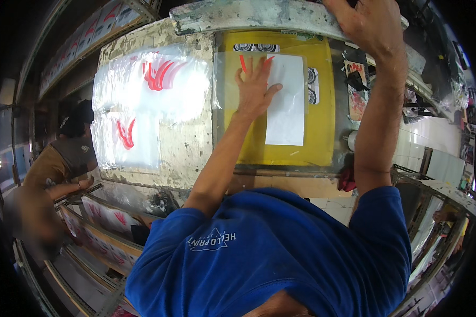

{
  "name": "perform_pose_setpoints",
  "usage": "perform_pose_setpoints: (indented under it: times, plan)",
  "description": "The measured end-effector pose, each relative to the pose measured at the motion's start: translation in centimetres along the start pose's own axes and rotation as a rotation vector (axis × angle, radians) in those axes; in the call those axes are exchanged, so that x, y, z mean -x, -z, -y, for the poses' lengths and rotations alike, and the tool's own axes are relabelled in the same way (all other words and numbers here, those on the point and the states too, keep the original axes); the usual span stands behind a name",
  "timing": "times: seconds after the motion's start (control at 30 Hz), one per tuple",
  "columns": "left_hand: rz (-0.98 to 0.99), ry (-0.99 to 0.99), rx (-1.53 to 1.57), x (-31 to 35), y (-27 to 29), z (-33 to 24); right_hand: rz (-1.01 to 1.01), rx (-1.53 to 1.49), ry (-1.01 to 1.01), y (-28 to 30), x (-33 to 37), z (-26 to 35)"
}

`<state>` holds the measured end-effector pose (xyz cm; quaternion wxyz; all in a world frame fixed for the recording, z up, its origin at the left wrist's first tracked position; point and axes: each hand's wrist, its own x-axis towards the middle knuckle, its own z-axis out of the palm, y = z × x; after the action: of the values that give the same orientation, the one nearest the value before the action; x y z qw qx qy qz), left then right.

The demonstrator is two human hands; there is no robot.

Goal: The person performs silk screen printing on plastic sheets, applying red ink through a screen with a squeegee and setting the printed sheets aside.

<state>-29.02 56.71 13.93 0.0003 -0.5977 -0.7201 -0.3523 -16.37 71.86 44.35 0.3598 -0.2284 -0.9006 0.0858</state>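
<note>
Yellow board (296, 156), upper centre: your left hand (256, 84) spreads partly over the white sheet (286, 111) (probably light, floppy; take its edge); right hand (373, 26), grip unclear.

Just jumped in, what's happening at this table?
The person's left hand is spread over a clear sheet with red strokes and the edge of a white paper, above a yellow board. The right hand is on a long, stained pale bar. To the left lie clear sheets with red strokes; another person is beyond.
</note>
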Motion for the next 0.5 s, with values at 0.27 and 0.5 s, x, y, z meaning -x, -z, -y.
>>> perform_pose_setpoints:
  times: [0.27,0.5]
  plan:
    - [-0.608,0.305,1.024,2.6,12.5,-4.8,0.040,0.114,0.076,-2.4,10.0,2.2]
    - [-0.216,0.489,0.661,14.4,8.3,0.7,0.289,-0.110,-0.206,-8.9,18.9,1.2]
